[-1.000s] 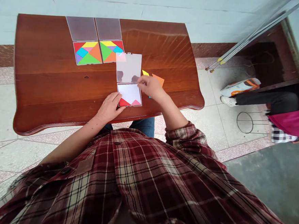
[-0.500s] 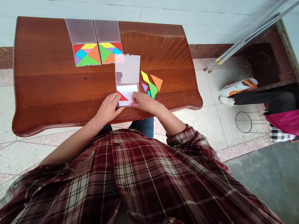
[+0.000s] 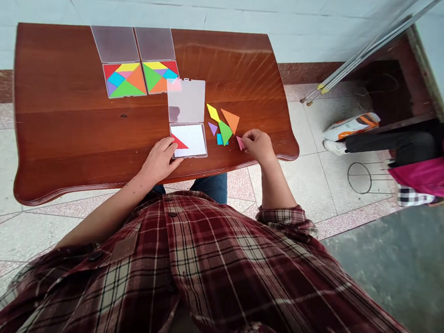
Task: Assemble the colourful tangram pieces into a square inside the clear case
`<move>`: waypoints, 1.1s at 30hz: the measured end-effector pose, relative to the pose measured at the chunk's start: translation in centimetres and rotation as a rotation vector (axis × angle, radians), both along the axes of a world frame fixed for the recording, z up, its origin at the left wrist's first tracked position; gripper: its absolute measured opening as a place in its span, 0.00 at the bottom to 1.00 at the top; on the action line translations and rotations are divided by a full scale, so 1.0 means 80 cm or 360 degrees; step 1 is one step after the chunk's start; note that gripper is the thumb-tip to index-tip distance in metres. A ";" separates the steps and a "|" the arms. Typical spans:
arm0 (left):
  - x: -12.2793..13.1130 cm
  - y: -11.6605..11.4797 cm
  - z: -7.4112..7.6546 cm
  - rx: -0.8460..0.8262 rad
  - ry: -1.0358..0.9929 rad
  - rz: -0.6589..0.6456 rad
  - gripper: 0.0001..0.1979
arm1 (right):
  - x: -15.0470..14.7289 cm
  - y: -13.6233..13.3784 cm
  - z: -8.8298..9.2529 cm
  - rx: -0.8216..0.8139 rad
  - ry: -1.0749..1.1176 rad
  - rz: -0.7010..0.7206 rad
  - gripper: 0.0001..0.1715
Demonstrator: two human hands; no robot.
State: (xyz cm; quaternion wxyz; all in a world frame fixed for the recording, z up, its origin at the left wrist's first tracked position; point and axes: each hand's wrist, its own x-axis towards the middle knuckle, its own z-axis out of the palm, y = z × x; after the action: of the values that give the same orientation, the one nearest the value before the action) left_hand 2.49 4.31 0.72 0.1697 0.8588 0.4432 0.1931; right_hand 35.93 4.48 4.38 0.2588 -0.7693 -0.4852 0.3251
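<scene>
Left hand [image 3: 158,159] lies flat, fingers spread, on the near edge of an open clear case [image 3: 189,140], apparently steadying it on the wooden table [image 3: 61,69]. Right hand [image 3: 259,146] pinches a small pink triangle [image 3: 240,143] right of the case, near the loose pieces: yellow parallelogram [image 3: 213,112], orange triangle [image 3: 230,120], green triangle [image 3: 225,132], purple triangle [image 3: 213,129], blue square [image 3: 220,139]. Only a red triangle [image 3: 179,143] sits in the case, against its left side. Two filled tangram cases [image 3: 124,80] lie far left, lids open beyond them.
</scene>
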 end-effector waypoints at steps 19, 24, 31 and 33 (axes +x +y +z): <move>-0.001 0.000 -0.002 -0.0140 -0.0123 0.0043 0.29 | -0.218 0.021 0.021 -0.0144 -0.0725 0.1095 0.25; 0.001 -0.001 0.001 -0.0139 -0.0132 0.0048 0.29 | -0.217 0.026 0.025 -0.0185 -0.0805 0.1179 0.22; 0.003 -0.004 0.009 -0.0139 -0.0112 0.0022 0.25 | -0.216 0.029 0.020 -0.0248 -0.0710 0.1069 0.25; 0.003 -0.005 0.010 -0.0140 -0.0111 0.0014 0.24 | -0.216 0.031 0.018 -0.0289 -0.0637 0.1016 0.24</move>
State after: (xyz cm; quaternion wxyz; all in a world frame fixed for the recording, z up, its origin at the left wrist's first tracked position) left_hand 2.74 3.95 1.48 0.2218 0.8413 0.4488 0.2040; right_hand 18.69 6.97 5.81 -0.0245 -0.6477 -0.7103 0.2743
